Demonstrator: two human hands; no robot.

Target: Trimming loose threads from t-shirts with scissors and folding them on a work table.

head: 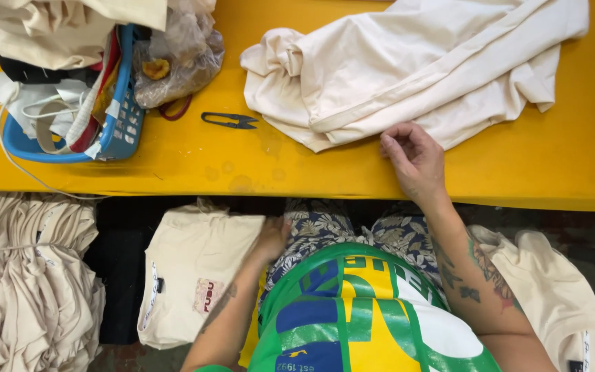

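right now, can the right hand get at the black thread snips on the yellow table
Probably yes. The right hand rests on the yellow table by the cream garment, and the bare tabletop between it and the thread snips holds nothing in the way.

I see a yellow table (pixel 194 162) running across the view. On its far left a blue plastic basket (pixel 122 120) holds cloth scraps and cords, with a crumpled clear bag (pixel 180 55) just beside it. Black thread snips (pixel 230 121) lie near the middle. A heap of cream fabric (pixel 414 65) covers the far right.
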